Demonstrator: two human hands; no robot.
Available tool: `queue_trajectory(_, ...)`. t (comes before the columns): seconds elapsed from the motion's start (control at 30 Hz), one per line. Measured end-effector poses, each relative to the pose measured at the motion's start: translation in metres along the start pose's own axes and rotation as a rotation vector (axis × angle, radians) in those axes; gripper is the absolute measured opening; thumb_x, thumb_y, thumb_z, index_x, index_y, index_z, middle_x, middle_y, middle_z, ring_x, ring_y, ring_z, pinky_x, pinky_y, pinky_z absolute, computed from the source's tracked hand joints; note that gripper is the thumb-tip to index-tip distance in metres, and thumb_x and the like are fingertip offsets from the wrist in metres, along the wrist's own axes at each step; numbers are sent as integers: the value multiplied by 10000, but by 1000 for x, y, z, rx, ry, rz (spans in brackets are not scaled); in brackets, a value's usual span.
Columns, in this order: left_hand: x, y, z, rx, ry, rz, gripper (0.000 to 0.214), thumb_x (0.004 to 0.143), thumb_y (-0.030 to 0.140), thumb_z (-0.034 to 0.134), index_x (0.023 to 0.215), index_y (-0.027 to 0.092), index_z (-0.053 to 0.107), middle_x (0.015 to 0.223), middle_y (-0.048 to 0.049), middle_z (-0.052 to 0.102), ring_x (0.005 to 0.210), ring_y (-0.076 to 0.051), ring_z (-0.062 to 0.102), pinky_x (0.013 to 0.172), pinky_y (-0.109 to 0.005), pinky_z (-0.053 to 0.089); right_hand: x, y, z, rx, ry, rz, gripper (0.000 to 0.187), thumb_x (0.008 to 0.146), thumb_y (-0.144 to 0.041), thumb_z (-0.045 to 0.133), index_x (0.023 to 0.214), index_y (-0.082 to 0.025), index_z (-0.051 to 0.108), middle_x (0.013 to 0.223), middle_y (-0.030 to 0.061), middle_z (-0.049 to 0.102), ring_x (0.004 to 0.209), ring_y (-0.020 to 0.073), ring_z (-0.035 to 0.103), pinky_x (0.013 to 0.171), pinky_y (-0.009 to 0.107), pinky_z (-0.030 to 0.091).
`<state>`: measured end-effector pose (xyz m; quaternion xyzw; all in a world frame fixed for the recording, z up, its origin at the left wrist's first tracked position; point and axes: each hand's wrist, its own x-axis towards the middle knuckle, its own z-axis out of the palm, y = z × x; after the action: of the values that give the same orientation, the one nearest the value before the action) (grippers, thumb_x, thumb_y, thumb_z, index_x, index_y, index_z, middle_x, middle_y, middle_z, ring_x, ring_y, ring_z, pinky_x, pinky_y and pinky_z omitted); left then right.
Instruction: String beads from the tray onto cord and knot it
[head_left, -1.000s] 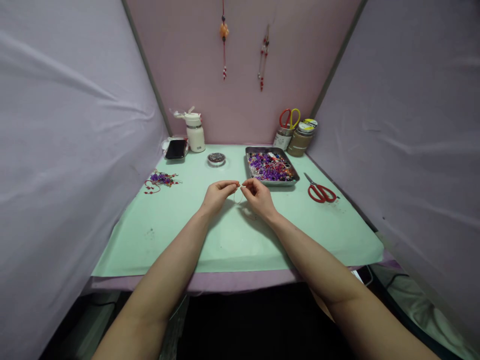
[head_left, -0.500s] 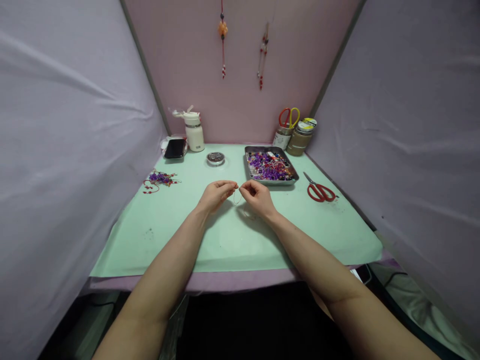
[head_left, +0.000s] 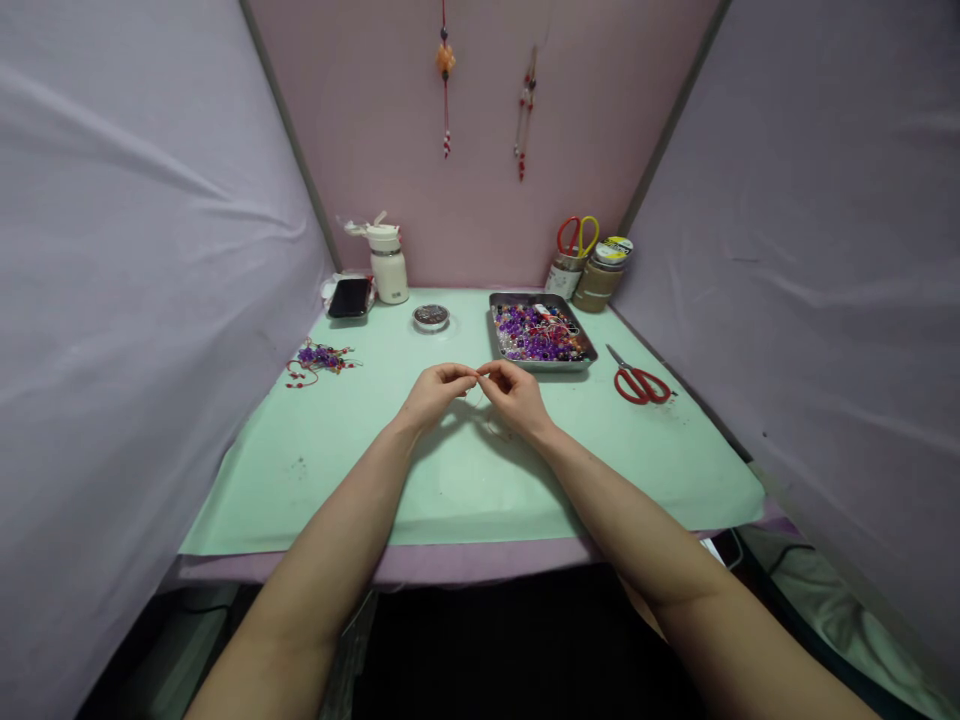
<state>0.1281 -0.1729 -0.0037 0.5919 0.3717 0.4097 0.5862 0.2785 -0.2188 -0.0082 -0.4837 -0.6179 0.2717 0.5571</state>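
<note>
Left grip and right grip pinch a thin cord.

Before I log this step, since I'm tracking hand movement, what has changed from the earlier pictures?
The left hand and right hand, fingertips slightly apart a second ago, have drawn together until they appear to meet, thin cord hanging below. No hold was visibly taken or released. The bead tray, red-handled scissors and white bottle look unmoved.

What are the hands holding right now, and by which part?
The left hand and right hand appear to pinch a thin cord, part of which hangs below them. The pinched spot is hidden, so which part cannot be told.
</note>
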Motion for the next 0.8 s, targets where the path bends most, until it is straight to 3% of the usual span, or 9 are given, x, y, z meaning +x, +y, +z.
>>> queue_trajectory(0.3, 2, -4, 1, 73, 87, 62, 260, 644, 355, 718, 807, 153, 731, 850, -74, 714, 761, -161, 593, 704, -283, 435, 0, 1, 0, -27, 1, -2, 169, 804, -357, 588, 757, -194, 580, 680, -5, 552, 608, 127, 459, 598, 268, 377)
queue_trajectory(0.47, 3, -5, -1, 116, 119, 73, 269, 660, 352, 704, 824, 140, 731, 879, -85, 722, 805, -176, 616, 755, -296, 449, 1, 1, 0, -46, 23, 0, 157, 824, -333, 547, 749, -196, 528, 694, -14, 509, 629, 126, 444, 618, 266, 371)
queue_trajectory(0.63, 3, -3, -1, 108, 145, 50, 278, 638, 355, 724, 812, 139, 730, 891, -96, 724, 825, -190, 624, 788, -316, 453, 1, 2, 0, -45, 124, 27, 115, 850, -281, 450, 758, -217, 425, 672, -34, 430, 619, 126, 400, 615, 266, 345)
queue_trajectory(0.8, 4, -2, -2, 110, 131, 45, 271, 627, 358, 730, 793, 143, 727, 909, -100, 723, 832, -191, 629, 806, -329, 450, 1, 5, -1, -29, 87, 53, 112, 855, -280, 418, 759, -225, 399, 659, -33, 409, 631, 137, 388, 608, 267, 334)
